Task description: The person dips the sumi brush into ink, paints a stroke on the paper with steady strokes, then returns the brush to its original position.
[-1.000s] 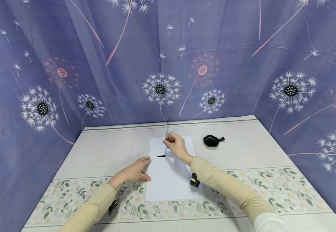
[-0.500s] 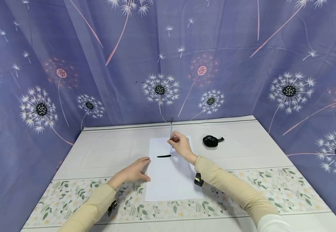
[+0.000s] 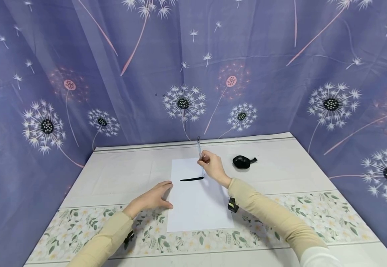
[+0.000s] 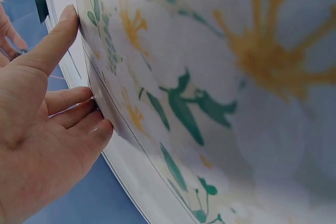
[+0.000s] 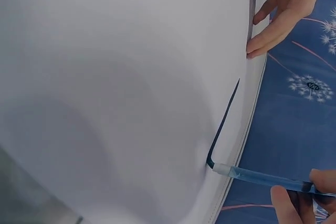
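My right hand (image 3: pixel 214 167) pinches a writing brush (image 3: pixel 199 149) with a pale blue handle and a loop on top, held nearly upright. Its tip meets the white sheet of paper (image 3: pixel 197 211) at the right end of a black stroke (image 3: pixel 190 180). In the right wrist view the brush (image 5: pixel 268 177) shows its white collar and dark, bent bristles (image 5: pixel 210 161) against the sheet. Spread fingers of my left hand (image 3: pixel 151 197) touch the paper's left edge. The left wrist view shows this hand (image 4: pixel 47 103) with thumb and fingers extended.
A small glossy black object (image 3: pixel 241 162), perhaps an ink dish, lies right of the paper with a short dark piece sticking out. The tablecloth (image 3: pixel 123 174) has a floral band (image 3: pixel 90 222) near the front. A purple dandelion curtain (image 3: pixel 140 96) borders the table's back and sides.
My right hand has moved the brush to the right along the paper, and the black stroke has grown longer that way. My left hand keeps its place at the paper's edge.
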The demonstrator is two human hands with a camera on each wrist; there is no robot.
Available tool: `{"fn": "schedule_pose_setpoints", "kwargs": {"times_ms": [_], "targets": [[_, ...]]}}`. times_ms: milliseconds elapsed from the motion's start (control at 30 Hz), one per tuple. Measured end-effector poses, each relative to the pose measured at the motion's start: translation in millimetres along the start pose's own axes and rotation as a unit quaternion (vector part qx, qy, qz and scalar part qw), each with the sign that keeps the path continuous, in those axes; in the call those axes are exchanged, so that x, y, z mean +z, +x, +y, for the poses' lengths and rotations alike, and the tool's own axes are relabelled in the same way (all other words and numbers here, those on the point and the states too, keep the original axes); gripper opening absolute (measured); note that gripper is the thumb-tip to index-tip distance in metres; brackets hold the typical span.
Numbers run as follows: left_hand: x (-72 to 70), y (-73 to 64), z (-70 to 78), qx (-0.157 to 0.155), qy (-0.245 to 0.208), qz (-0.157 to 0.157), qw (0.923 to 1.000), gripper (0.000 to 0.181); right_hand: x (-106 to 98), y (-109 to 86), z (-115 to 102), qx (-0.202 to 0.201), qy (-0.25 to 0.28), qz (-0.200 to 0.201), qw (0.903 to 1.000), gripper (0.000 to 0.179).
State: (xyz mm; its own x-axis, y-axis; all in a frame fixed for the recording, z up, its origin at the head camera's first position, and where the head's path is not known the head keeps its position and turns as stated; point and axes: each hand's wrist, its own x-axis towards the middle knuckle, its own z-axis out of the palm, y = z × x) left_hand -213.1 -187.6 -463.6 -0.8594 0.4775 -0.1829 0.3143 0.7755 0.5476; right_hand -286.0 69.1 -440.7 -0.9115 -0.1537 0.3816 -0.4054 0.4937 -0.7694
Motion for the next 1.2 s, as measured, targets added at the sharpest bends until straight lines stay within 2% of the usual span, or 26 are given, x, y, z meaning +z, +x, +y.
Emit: {"fn": "schedule_pose_setpoints", "kwargs": {"times_ms": [500, 667, 800, 900, 1100, 1200], "targets": [[-1.0, 2.0, -0.2, -0.002, -0.004, 0.002, 1.0, 0.089, -8, 0.9, 2, -0.05, -0.066, -0.001, 0.9965, 0.016], [1.0, 0.5, -1.4, -0.001, -0.001, 0.001, 1.0, 0.09, -13, 2.6, -3, -0.082, -0.074, 0.028, 0.9934, 0.017], [4.0, -1.1, -3.4, 0.001, -0.003, 0.001, 1.0, 0.09, -25, 7.4, -12, -0.106, -0.045, 0.07, 0.9909, 0.013], [4.8, -2.1, -4.8, 0.002, -0.005, 0.009, 0.9999, 0.09, -35, 11.5, -16, -0.105, -0.014, 0.083, 0.9909, 0.01], [5.5, -2.0, -8.0, 0.006, -0.004, 0.007, 0.9999, 0.091, -53, 9.5, -3, -0.079, 0.046, 0.055, 0.9943, 0.007], [5.4, -1.1, -7.8, 0.009, -0.009, 0.007, 0.9999, 0.09, -60, 5.5, 5, -0.097, 0.065, 0.041, 0.9923, 0.007]]}}
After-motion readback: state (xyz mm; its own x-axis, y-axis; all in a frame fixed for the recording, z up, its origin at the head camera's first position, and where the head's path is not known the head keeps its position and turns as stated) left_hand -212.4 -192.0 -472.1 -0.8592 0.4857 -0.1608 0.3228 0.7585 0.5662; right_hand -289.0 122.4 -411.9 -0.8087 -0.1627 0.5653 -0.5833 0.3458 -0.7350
